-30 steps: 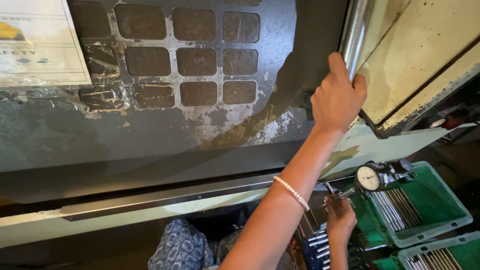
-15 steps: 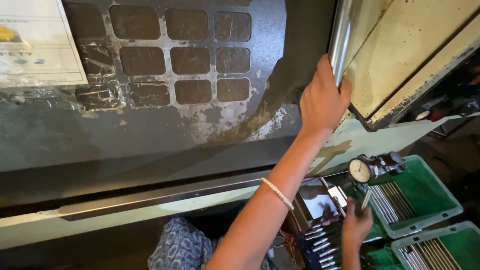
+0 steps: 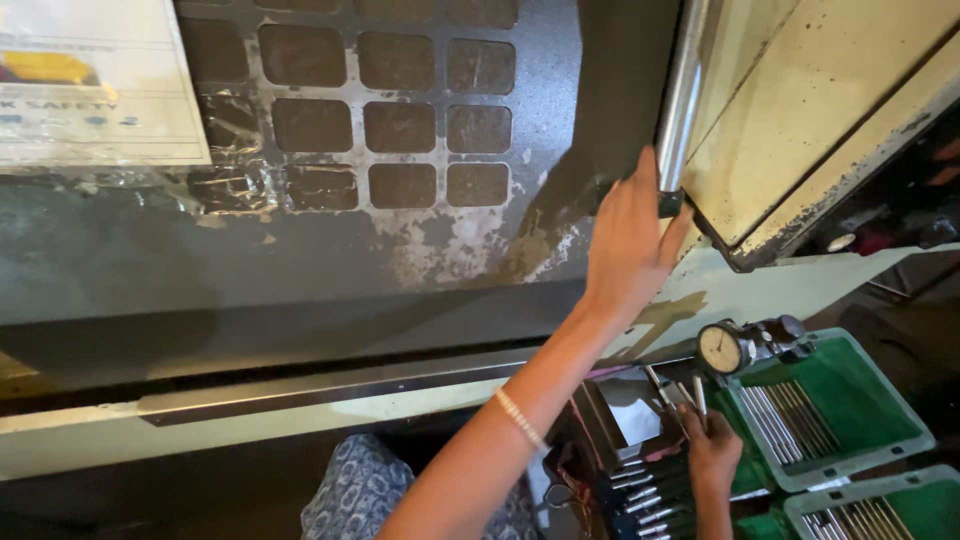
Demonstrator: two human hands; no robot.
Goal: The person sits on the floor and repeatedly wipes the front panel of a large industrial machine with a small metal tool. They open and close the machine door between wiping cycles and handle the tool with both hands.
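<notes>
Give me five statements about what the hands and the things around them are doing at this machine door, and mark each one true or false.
1. The left hand is raised to the metal door handle. True.
2. The right hand is down low by thin metal rods. True.
3. The dial gauge lies inside the green tray. False: it stands beside the tray's left edge, outside it.
4. The green tray is empty. False: a row of thin metal pins lies in it.
5. A beaded bracelet is on the right wrist. False: it is on the left wrist.
</notes>
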